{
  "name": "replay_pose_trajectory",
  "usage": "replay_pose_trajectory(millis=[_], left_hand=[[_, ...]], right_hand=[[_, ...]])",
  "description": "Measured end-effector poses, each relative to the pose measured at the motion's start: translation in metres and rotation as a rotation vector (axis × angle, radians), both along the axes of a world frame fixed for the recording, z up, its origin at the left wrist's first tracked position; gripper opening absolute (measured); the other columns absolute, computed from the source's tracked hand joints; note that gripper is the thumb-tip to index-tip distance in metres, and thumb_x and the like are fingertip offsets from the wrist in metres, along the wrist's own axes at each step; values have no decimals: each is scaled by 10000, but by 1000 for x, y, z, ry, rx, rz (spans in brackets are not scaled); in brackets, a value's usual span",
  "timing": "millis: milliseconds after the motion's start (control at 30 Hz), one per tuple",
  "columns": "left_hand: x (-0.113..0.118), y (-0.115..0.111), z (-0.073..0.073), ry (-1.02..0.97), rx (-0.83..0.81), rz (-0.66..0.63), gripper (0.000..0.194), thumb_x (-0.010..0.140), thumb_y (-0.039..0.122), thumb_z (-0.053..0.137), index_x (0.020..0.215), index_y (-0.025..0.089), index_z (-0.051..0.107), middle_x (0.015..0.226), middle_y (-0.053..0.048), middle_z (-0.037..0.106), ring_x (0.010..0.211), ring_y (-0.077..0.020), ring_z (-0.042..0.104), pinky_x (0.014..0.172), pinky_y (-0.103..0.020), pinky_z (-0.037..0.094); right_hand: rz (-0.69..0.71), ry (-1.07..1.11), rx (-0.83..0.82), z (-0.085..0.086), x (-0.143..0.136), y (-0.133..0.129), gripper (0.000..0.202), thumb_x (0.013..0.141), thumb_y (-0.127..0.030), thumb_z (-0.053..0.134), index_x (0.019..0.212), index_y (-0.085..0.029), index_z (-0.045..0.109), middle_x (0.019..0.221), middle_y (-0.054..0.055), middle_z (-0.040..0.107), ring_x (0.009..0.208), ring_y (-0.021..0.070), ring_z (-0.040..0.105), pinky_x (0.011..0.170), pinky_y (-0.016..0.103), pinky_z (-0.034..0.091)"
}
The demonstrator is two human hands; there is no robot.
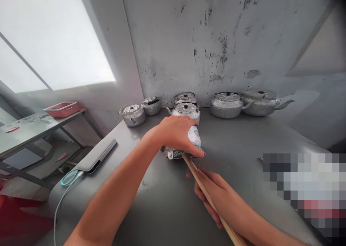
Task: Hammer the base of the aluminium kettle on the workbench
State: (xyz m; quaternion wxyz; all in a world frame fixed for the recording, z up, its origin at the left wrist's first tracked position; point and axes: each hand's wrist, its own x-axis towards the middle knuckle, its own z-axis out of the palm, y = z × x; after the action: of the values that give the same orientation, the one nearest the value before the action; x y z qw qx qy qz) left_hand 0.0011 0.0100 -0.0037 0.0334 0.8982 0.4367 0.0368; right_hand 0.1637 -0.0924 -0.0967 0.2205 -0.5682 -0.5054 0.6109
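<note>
My left hand (177,132) is curled over a small silvery metal kettle (195,136), which lies tipped with its opening toward me on the grey table (173,210). In my right hand (213,188) is a long wooden stick (200,184), its fingers wrapped around the shaft. The stick's far end meets the kettle's opening; the tip is hidden, so I cannot tell how deep it sits. Just behind the held kettle stands another lidded kettle (186,111). Much of the held kettle is covered by my left hand.
Several more kettles line the wall, including one at the left (132,115) and a large one at the right (261,103). A pale power bank (96,156) with a cable lies at the table's left edge. Beyond, a side table (24,139) bears a pink tray (62,110).
</note>
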Motion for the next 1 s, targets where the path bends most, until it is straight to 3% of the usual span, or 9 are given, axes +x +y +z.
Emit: replay_pose_trajectory(millis=[567, 833, 1000], left_hand=[[1, 0, 1, 1, 5, -4, 942, 645, 814, 616, 1426, 299, 504, 1402, -23, 591, 1225, -307, 565, 1019, -402, 433], [0, -2, 3, 4, -12, 14, 921, 658, 803, 611, 1428, 310, 495, 1407, -18, 585, 1224, -323, 566, 1014, -402, 439], [-5, -5, 8, 10, -70, 49, 928, 646, 813, 605, 1417, 311, 481, 1435, -13, 559, 1216, -319, 560, 957, -391, 474]], right_hand=[[60, -5, 6, 0, 2, 4, 434, 1002, -561, 318, 1096, -191, 527, 677, -79, 458, 356, 53, 382, 320, 191, 356], [66, 85, -31, 3, 4, 2, 353, 1001, -486, 361, 1148, -207, 518, 777, -61, 558, 395, 47, 425, 415, 208, 395], [22, 92, -11, -2, 4, 1, 350, 999, -486, 363, 1154, -215, 523, 737, -75, 535, 403, 58, 430, 421, 214, 377]])
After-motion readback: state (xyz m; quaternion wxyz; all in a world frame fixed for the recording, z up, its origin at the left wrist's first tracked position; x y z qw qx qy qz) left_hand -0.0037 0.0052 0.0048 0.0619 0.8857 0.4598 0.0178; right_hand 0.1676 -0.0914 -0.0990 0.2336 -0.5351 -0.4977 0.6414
